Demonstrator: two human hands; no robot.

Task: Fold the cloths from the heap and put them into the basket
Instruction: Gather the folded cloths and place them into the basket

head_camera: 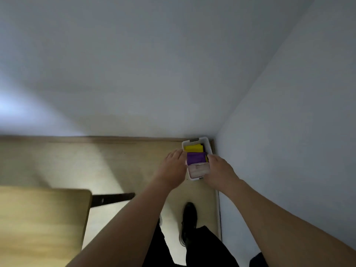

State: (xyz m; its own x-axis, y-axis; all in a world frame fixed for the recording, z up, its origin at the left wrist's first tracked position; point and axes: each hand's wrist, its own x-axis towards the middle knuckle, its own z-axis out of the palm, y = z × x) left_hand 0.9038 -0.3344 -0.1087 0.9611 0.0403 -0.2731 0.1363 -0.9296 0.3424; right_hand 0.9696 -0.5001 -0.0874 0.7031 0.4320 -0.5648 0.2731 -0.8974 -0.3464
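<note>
Head view | fingers of both hands hidden behind basket (198, 171) rim | grip unclear

Smooth white plastic, faintly glossy, on the basket (208, 146) between the two hands; near end translucent and milky. Soft matt cloth inside: purple cloth (196, 158) right between the fingertips, yellow cloth (193, 147) just beyond. Pale wood-look floor (96, 160) below the grip, smooth with a dull sheen. Matt light wood on the table (40, 224), well back on the left-hand side. Dark shoe (189, 214) behind the grip, slightly shiny. Painted wall (173, 64) ahead, matt and even.
</note>
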